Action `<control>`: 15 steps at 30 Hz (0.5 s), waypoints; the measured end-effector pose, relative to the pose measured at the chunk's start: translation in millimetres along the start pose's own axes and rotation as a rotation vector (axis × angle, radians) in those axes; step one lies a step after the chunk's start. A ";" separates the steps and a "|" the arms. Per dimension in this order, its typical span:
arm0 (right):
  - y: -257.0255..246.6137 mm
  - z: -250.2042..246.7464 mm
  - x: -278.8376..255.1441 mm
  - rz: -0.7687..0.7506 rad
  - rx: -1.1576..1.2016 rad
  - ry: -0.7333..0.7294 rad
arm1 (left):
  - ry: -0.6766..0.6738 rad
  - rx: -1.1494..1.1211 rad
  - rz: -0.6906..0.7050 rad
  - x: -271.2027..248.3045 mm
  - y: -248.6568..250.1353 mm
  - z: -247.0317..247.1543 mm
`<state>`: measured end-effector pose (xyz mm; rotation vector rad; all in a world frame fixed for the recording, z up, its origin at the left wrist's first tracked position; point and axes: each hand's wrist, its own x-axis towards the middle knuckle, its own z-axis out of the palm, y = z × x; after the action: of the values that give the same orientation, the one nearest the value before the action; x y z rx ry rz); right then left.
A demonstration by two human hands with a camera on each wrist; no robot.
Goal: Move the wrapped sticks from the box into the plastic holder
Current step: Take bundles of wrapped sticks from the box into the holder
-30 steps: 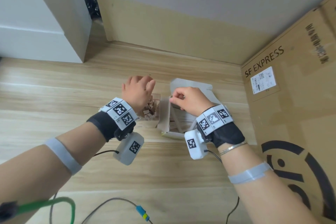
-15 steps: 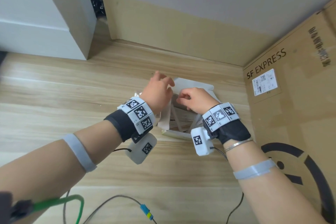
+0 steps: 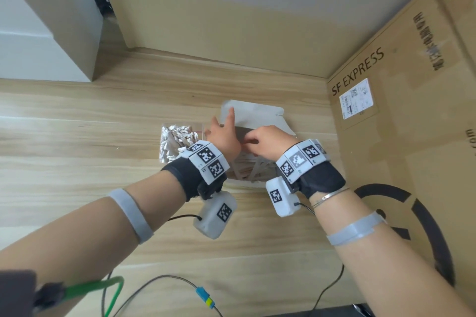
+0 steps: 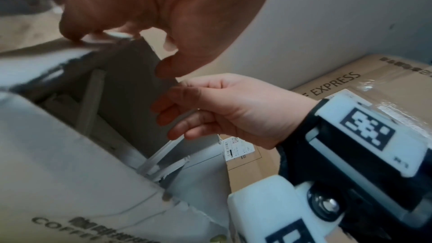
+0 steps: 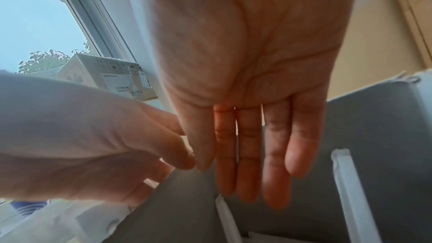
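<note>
I see a big SF Express carton (image 3: 401,121) at 3 o'clock on the wooden table (image 3: 77,141). The white stick box (image 3: 253,114) stands open at the centre, with wrapped sticks (image 3: 253,171) lying inside. At 9 o'clock of it, just beside, is the plastic holder (image 3: 177,145), already full of sticks. My left hand (image 3: 224,136) reaches over the box with straight fingers. My right hand (image 3: 268,145) has curled fingers above the sticks; whether it pinches one, I cannot tell.

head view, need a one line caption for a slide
Both hands reach into the white box of wrapped sticks, the filled plastic holder beside it.
</note>
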<state>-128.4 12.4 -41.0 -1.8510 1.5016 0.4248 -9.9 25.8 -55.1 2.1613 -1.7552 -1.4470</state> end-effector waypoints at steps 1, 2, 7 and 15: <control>0.8 1.0 -0.2 -0.005 -0.011 -0.003 | -0.009 -0.017 -0.011 1.9 0.5 1.7; 2.3 2.4 0.2 -0.013 -0.018 -0.005 | -0.012 -0.040 -0.009 3.7 0.7 3.1; 9.2 9.8 5.3 -0.033 -0.064 -0.027 | 0.005 -0.175 0.035 7.9 -2.4 -3.8; 8.6 16.7 12.0 0.029 -0.209 -0.076 | 0.142 -0.471 0.212 -8.1 -3.6 -7.4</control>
<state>-130.3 14.8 -63.1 -1.9501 1.4817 0.6804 -2.0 29.6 -47.6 1.7366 -1.3727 -1.4334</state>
